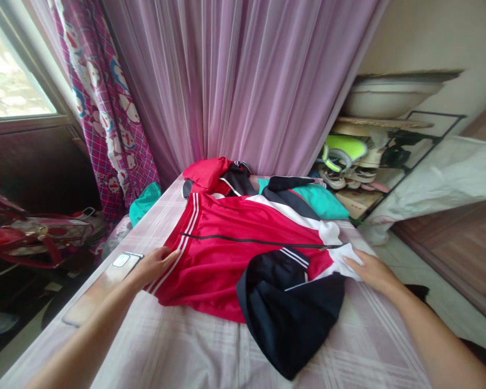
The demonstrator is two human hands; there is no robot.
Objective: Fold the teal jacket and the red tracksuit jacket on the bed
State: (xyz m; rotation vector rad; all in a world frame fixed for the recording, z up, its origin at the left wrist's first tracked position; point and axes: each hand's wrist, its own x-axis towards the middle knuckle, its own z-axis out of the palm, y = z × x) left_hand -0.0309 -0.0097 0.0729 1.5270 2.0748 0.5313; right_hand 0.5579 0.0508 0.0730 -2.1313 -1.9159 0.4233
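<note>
Surface: a flat top under a pale pink checked cloth (186,351), running from the near edge of the frame back to the curtains. A red jacket (227,248) with white stripes and a black zip line lies spread across its middle. The jacket's navy part (291,313) is bunched toward the near side.

Left hand (156,265): fingers straight and loosely spread, lying flat on the striped red edge at the jacket's left, nothing gripped. Right hand (370,270): fingers stretched out flat, tips on the white panel at the jacket's right edge, no closed grip visible (fingertip undersides hidden).

A phone (123,260) lies on the cloth just left of the left hand, near the edge. Teal fabric (324,202) sits behind the jacket, touching it.

Room: a sheer pink curtain (243,81) hangs at the back, with a magenta cartoon-print curtain (105,119) to its left beside a bright window (12,70). A red bag (20,237) sits low on the left. On the right, a black wire rack (429,135) holds shoes with a pale basin (389,97) on top. A white sack (445,178) leans beside it. Light tiled floor (429,286) below.
</note>
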